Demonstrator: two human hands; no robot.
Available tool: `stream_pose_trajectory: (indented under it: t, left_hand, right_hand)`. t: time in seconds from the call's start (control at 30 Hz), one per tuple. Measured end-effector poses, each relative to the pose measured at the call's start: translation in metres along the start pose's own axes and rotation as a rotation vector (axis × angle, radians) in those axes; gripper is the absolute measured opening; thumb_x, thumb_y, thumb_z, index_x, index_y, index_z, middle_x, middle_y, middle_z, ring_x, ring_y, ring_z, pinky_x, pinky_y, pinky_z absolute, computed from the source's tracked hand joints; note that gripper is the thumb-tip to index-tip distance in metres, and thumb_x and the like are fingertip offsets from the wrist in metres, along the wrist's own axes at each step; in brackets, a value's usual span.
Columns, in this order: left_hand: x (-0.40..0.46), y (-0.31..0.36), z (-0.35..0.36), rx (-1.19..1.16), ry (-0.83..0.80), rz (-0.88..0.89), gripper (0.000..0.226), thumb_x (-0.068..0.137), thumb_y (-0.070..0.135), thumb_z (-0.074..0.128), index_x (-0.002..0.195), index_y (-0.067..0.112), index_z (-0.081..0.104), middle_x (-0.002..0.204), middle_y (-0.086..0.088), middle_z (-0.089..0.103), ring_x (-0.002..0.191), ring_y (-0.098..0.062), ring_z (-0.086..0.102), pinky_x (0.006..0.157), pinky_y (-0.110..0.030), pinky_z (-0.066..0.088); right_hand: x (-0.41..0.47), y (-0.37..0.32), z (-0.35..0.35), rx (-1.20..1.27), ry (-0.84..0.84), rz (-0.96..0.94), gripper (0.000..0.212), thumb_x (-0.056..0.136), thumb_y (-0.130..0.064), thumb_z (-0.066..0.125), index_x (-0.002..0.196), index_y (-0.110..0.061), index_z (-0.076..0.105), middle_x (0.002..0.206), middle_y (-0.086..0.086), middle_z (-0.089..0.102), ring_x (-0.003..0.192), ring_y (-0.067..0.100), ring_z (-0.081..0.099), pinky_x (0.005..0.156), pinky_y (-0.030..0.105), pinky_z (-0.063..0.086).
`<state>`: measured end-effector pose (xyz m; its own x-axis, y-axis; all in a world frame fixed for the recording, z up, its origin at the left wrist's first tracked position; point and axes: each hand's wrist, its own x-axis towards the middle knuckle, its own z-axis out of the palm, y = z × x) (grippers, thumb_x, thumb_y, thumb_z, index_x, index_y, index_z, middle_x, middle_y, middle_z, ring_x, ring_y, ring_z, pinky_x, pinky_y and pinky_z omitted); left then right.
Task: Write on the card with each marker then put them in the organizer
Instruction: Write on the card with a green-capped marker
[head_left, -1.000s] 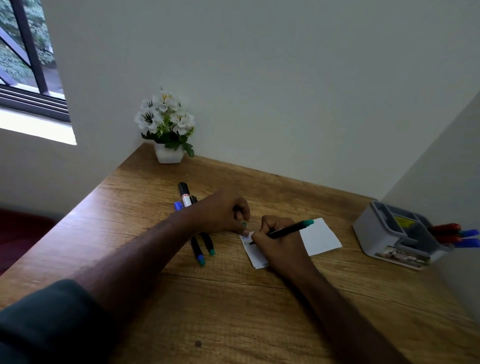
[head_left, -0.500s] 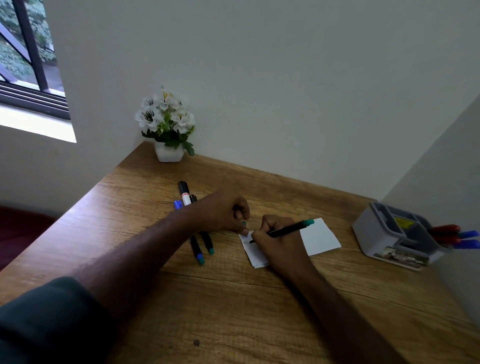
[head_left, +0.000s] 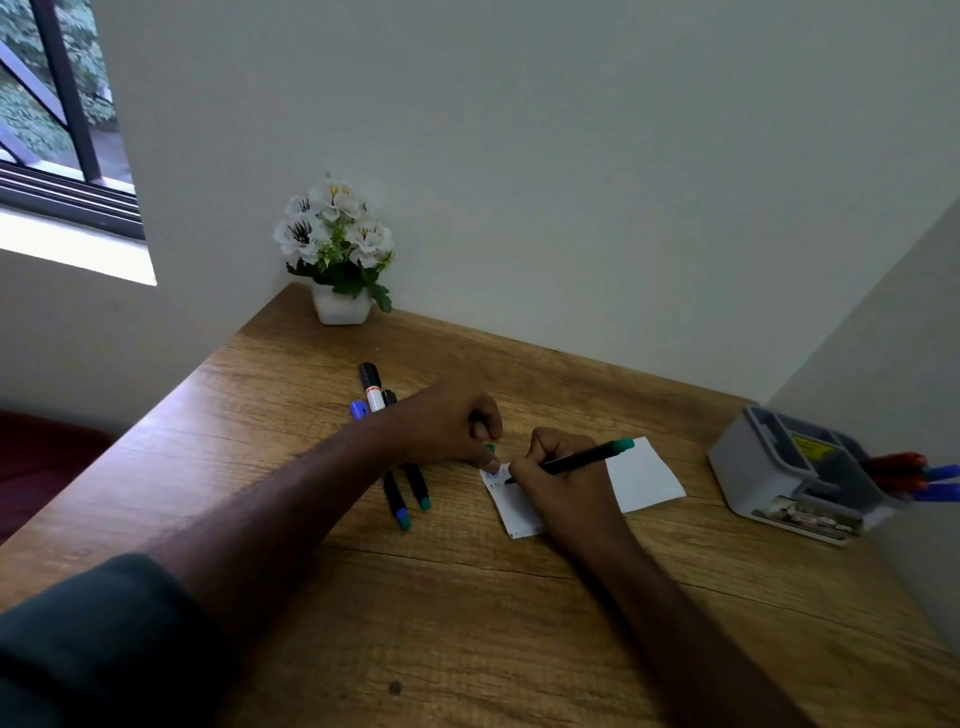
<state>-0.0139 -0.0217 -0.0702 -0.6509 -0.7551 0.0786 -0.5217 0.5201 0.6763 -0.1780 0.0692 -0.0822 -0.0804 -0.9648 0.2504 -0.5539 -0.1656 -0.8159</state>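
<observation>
Two hands are seen over a wooden desk (head_left: 467, 623); the right hand (head_left: 566, 493) is curled round a black marker with a green end (head_left: 582, 460), its tip set on the near left corner of a white card (head_left: 644, 475), where small marks of writing are visible; the left hand (head_left: 447, 426) is loosely fisted just left of the right hand, one fingertip pressed on the card's corner, and a small green piece is glimpsed at its fingers, though whether it is pinched cannot be told; under and behind the left wrist four markers are laid on the desk: a black-and-white marker (head_left: 371, 387) and a blue-capped one (head_left: 358, 409) on the far side, a blue-tipped black marker (head_left: 396, 501) and a green-tipped black marker (head_left: 418, 486) on the near side, side by side; well to the right of the right hand a grey organizer (head_left: 779, 467) is stood near the side wall, with red and blue markers (head_left: 914, 480) lodged in its right compartment, their ends sticking out to the right; far beyond the left hand, in the desk's corner, a white pot of white flowers (head_left: 340, 260) is placed; a dark green sleeve (head_left: 93, 649) is seen on the left forearm.
</observation>
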Motion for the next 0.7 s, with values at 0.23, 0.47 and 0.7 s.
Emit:
stream_pose_trajectory:
  t: [0.23, 0.47, 0.7]
  left_hand:
    - [0.000, 0.001, 0.000, 0.012, -0.012, -0.006, 0.037, 0.071, 0.025, 0.084, 0.103, 0.015, 0.069, 0.091, 0.004, 0.064, 0.081, -0.009, 0.059, 0.067, -0.019, 0.047]
    - [0.001, -0.002, 0.000, 0.003, -0.001, 0.002, 0.036, 0.070, 0.024, 0.085, 0.101, 0.016, 0.070, 0.089, 0.005, 0.064, 0.080, -0.007, 0.060, 0.063, -0.012, 0.045]
    - [0.001, -0.003, 0.000, -0.003, 0.000, 0.005, 0.034, 0.070, 0.024, 0.085, 0.100, 0.016, 0.070, 0.088, 0.005, 0.064, 0.078, -0.006, 0.059, 0.063, -0.014, 0.046]
  right_hand:
    - [0.001, 0.003, 0.000, -0.024, 0.023, 0.006, 0.032, 0.081, -0.017, 0.070, 0.057, -0.015, 0.050, 0.054, -0.009, 0.052, 0.055, -0.001, 0.051, 0.046, 0.014, 0.036]
    - [0.005, 0.003, -0.010, 0.026, 0.046, 0.032, 0.027, 0.084, -0.008, 0.064, 0.059, -0.011, 0.052, 0.058, -0.009, 0.056, 0.057, -0.001, 0.053, 0.051, 0.016, 0.039]
    - [0.002, 0.008, -0.012, -0.038, -0.023, 0.017, 0.032, 0.084, -0.008, 0.063, 0.056, -0.018, 0.050, 0.057, -0.010, 0.056, 0.059, -0.001, 0.053, 0.048, 0.014, 0.037]
